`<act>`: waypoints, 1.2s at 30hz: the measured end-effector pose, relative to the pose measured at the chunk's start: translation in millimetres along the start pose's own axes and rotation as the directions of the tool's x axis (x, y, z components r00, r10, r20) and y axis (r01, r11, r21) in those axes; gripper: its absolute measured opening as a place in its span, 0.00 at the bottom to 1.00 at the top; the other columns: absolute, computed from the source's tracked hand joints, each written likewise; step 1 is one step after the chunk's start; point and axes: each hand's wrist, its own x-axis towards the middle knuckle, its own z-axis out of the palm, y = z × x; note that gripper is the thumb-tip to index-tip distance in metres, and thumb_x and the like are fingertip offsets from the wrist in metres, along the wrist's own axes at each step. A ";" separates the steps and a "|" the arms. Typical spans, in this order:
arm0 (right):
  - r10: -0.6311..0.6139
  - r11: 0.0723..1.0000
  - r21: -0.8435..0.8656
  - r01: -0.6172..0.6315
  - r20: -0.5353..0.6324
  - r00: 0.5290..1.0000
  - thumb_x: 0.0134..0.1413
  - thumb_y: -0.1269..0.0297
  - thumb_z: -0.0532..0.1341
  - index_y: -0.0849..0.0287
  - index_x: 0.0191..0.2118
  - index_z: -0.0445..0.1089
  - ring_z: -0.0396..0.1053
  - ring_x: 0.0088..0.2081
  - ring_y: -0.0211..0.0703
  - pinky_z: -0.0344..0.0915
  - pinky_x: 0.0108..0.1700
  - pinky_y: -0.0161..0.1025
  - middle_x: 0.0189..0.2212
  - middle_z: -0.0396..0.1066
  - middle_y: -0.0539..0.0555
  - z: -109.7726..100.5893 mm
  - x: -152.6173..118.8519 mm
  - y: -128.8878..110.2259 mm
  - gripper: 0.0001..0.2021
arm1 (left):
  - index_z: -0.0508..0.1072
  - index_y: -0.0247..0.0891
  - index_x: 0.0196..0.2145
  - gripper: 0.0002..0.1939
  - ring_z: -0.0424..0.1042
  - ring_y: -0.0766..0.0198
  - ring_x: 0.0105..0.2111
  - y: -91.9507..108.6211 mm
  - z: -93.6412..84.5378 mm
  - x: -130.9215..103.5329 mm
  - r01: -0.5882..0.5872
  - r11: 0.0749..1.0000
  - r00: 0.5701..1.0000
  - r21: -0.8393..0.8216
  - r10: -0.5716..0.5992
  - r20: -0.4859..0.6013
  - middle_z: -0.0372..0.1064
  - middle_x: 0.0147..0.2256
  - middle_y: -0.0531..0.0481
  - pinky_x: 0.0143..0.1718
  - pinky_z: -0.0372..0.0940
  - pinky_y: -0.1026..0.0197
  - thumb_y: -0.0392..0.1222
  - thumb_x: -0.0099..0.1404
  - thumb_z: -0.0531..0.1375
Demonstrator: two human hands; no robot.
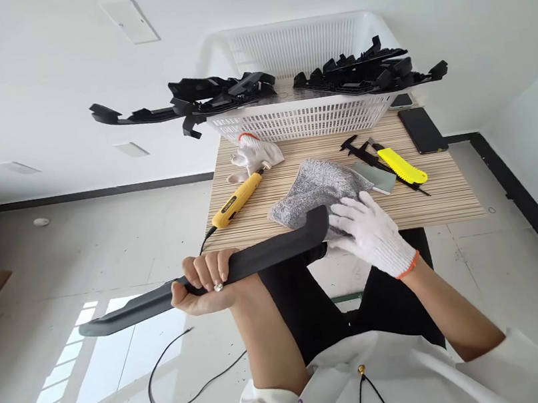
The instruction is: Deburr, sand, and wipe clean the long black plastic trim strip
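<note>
Striped tabletop (450, 198) ahead. Left hand (207, 279) fisted round long black plastic trim (257, 260) mid-length; gloved right hand (369, 230) spread at its end. I'd judge it stiff, light.

Head camera, looking forward and down, close over table (451, 201)
</note>
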 end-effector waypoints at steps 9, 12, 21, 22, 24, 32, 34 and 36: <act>0.651 0.699 0.550 -0.456 -0.226 0.725 0.69 0.47 0.57 0.56 0.25 0.70 0.67 0.24 0.40 0.63 0.26 0.38 0.18 0.64 0.48 -42.1 48.8 -13.4 0.24 | 0.42 0.40 0.22 0.32 0.48 0.75 0.09 7.3 1.8 -3.2 0.001 1.000 1.000 0.024 -0.001 0.013 0.43 0.10 0.63 0.13 0.54 0.71 0.51 0.63 0.64; 0.423 0.754 0.563 -0.337 -0.025 0.906 0.65 0.42 0.60 0.56 0.36 0.78 0.78 0.44 0.53 0.76 0.39 0.47 0.39 0.80 0.57 -55.1 33.3 -24.9 0.22 | 0.42 0.40 0.22 0.32 0.47 0.75 0.09 5.6 0.7 -2.5 0.008 1.000 1.000 0.029 -0.008 0.001 0.41 0.10 0.63 0.13 0.53 0.72 0.53 0.62 0.64; 0.262 0.871 0.451 -0.193 -0.095 0.960 0.69 0.48 0.58 0.52 0.61 0.72 0.66 0.65 0.57 0.66 0.67 0.57 0.64 0.68 0.59 -35.4 14.9 -43.3 0.22 | 0.45 0.40 0.20 0.32 0.44 0.76 0.08 -12.1 4.0 -7.7 0.010 0.997 1.000 0.074 -0.009 -0.013 0.42 0.10 0.64 0.14 0.54 0.75 0.54 0.63 0.64; 0.211 0.919 0.349 -0.182 -0.046 0.976 0.67 0.46 0.60 0.52 0.64 0.70 0.65 0.66 0.61 0.67 0.66 0.60 0.65 0.66 0.60 -25.0 16.5 -51.2 0.25 | 0.45 0.39 0.20 0.32 0.43 0.76 0.08 -14.1 6.3 -8.8 0.035 0.997 0.999 0.071 -0.035 -0.005 0.42 0.10 0.64 0.14 0.55 0.74 0.55 0.63 0.64; 0.195 0.965 0.184 -0.187 -0.032 0.980 0.66 0.46 0.61 0.50 0.64 0.71 0.58 0.69 0.72 0.64 0.64 0.70 0.69 0.61 0.62 -4.7 17.7 -66.3 0.25 | 0.45 0.39 0.20 0.33 0.42 0.76 0.08 -14.9 12.1 -11.0 0.068 0.995 0.998 0.075 -0.069 0.004 0.41 0.10 0.64 0.13 0.54 0.73 0.58 0.62 0.64; 0.294 0.946 0.194 -0.261 -0.166 0.941 0.75 0.55 0.48 0.60 0.69 0.64 0.53 0.73 0.59 0.52 0.73 0.62 0.69 0.63 0.60 21.7 32.0 -87.5 0.26 | 0.45 0.40 0.19 0.34 0.41 0.74 0.07 -15.6 38.4 -14.6 -0.058 0.987 0.998 0.153 0.052 0.038 0.40 0.09 0.63 0.11 0.51 0.68 0.60 0.59 0.64; 0.128 0.985 0.138 -0.104 -0.179 0.975 0.73 0.52 0.51 0.62 0.71 0.61 0.50 0.74 0.59 0.44 0.75 0.63 0.71 0.60 0.60 18.9 36.8 -92.1 0.28 | 0.45 0.41 0.18 0.34 0.41 0.74 0.07 -15.7 40.1 -12.1 -0.045 0.980 0.999 0.193 0.040 0.028 0.39 0.09 0.63 0.10 0.50 0.68 0.60 0.58 0.65; -0.003 0.994 0.111 0.024 -0.186 0.982 0.73 0.51 0.52 0.61 0.71 0.61 0.51 0.74 0.56 0.43 0.76 0.59 0.71 0.59 0.59 17.2 41.6 -91.4 0.29 | 0.46 0.41 0.18 0.33 0.42 0.74 0.08 -12.0 38.9 -9.3 -0.049 0.978 0.999 0.201 0.044 0.030 0.40 0.09 0.63 0.10 0.50 0.68 0.59 0.58 0.65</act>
